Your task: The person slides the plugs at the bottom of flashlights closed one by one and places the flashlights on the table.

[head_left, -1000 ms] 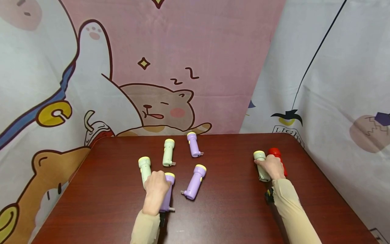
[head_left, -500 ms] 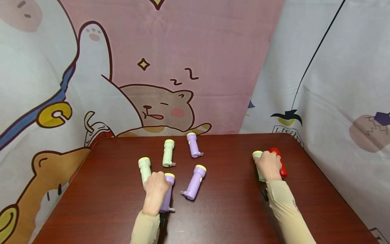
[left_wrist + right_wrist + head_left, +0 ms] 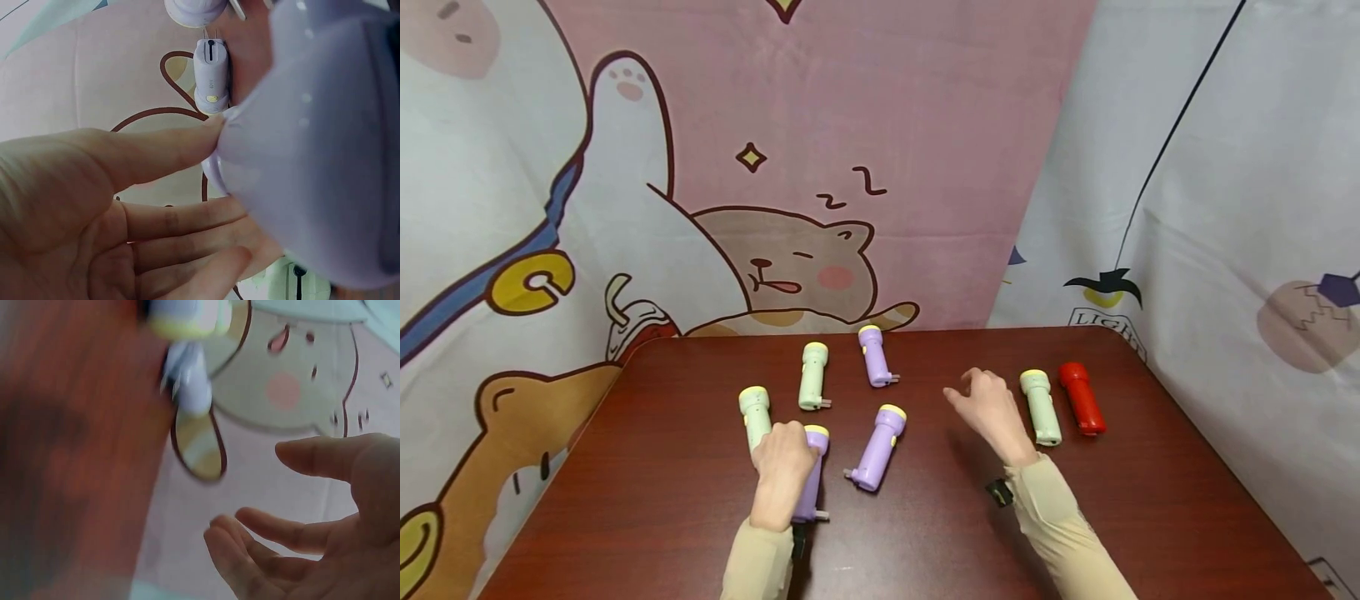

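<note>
My left hand point(image 3: 785, 462) holds a purple flashlight point(image 3: 812, 487), thumb on one side and fingers on the other. That flashlight point(image 3: 312, 150) fills the right part of the left wrist view. Just left of the hand lies a pale green flashlight point(image 3: 756, 417), its lower end hidden. My right hand point(image 3: 992, 412) is over the table with fingers spread, nothing between them. To its right lie a pale green flashlight point(image 3: 1041, 408) and a red flashlight point(image 3: 1082, 398), side by side. Between the hands rests another purple flashlight point(image 3: 880, 448) with plug prongs folded out.
Farther back on the brown table point(image 3: 955, 533) lie a pale green flashlight point(image 3: 813, 377) and a purple flashlight point(image 3: 875, 357), prongs out at their near ends. A cartoon-printed cloth point(image 3: 940, 167) hangs behind the table's far edge.
My right hand has let go of the pale green flashlight beside the red one and moved left, fingers opening. The left hand and the other flashlights have stayed put.
</note>
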Demonstrator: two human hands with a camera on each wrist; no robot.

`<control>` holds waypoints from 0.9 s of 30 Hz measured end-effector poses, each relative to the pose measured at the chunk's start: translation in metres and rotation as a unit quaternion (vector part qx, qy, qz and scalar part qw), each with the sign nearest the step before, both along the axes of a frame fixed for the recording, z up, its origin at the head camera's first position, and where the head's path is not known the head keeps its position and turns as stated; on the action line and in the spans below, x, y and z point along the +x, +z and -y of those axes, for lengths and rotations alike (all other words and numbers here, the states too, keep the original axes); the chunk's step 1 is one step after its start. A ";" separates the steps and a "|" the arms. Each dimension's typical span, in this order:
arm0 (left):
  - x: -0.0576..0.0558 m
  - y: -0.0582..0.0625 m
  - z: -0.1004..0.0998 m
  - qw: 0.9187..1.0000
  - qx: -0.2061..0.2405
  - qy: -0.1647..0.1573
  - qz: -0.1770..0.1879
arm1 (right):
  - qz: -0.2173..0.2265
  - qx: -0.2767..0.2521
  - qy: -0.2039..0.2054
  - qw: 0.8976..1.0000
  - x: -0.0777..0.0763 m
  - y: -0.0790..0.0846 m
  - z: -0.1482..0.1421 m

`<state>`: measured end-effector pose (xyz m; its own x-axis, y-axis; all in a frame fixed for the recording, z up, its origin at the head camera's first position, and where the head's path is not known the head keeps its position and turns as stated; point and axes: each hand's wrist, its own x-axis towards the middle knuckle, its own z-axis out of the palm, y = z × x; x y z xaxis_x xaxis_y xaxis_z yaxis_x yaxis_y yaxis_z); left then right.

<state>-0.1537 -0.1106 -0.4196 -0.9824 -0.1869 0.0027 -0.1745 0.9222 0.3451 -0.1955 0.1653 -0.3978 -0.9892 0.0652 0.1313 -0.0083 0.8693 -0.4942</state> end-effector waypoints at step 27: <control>0.002 -0.001 0.000 1.000 0.000 -0.010 -0.022 | 0.200 -0.254 0.044 0.945 0.006 -0.057 0.074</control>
<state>-0.1520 -0.1107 -0.4205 -0.9850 -0.1664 0.0455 -0.1401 0.9256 0.3515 -0.1892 0.0917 -0.4546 -0.9575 -0.0653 -0.2809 0.2069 0.5229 -0.8269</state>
